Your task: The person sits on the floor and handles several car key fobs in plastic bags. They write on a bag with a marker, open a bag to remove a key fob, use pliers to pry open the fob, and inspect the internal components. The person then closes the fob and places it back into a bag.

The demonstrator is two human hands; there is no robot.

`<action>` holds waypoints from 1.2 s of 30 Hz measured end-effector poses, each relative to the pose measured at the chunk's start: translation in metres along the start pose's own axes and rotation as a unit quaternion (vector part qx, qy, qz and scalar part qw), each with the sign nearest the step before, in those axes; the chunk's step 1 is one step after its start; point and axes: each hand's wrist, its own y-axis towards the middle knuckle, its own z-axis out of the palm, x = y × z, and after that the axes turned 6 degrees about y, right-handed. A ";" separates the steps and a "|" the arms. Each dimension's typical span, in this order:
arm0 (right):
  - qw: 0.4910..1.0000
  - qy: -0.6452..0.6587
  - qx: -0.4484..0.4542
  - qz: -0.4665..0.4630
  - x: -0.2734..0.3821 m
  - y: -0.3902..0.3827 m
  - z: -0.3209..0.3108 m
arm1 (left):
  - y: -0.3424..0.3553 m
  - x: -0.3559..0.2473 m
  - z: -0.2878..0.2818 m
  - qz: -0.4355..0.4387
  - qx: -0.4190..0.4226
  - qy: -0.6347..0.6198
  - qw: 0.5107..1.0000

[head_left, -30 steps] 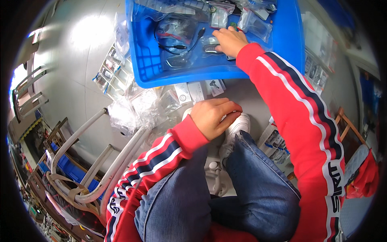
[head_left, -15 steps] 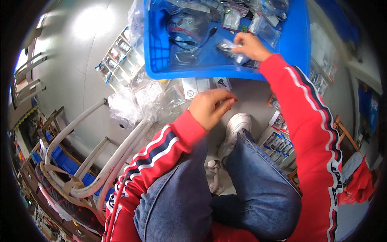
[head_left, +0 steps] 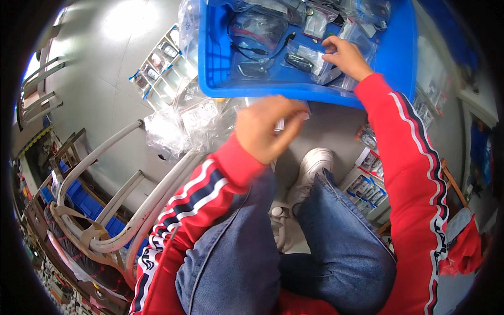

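Observation:
My right hand [head_left: 347,56] reaches into a blue plastic bin [head_left: 294,93], its fingers closed on the edge of a clear plastic bag [head_left: 317,62]. That bag has a white label, and a dark oval item [head_left: 298,62] shows beside the label. Left of it lies a black cable [head_left: 275,47] among other clear bags. In front of the bin's near wall hangs my left hand [head_left: 265,128], blurred by motion. Its fingers are loosely curled, with a gap between them and the thumb, and nothing shows in them.
Clear plastic bags [head_left: 173,131] gather at the bin's near left corner, next to a white divided tray [head_left: 176,68]. A curved white metal frame [head_left: 136,220] stands to my left. Sorted small packets [head_left: 365,189] sit low on the right, past my shoe [head_left: 316,160].
The right hand has shifted slightly right and up; the labelled bag now lies flatter and shows more clearly. My left hand has lifted a little toward the bin. The whole view has shifted slightly.

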 end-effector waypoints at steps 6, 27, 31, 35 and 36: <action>0.999 0.000 0.010 0.048 -0.011 -0.036 -0.072 | 0.080 0.081 -0.032 -0.021 0.227 0.374 0.899; 0.920 0.351 -0.174 0.033 0.130 -0.190 -0.045 | 0.117 0.027 -0.056 0.140 0.184 0.105 0.967; 0.919 0.346 -0.187 -0.003 0.147 -0.187 -0.017 | 0.100 -0.030 -0.039 0.061 0.272 -0.118 0.953; 0.871 0.479 -0.084 0.069 0.160 -0.209 -0.004 | 0.050 -0.058 0.006 0.014 0.231 -0.273 0.934; 0.868 0.484 -0.085 0.078 0.163 -0.217 -0.003 | 0.036 -0.061 0.011 0.034 0.188 -0.259 0.947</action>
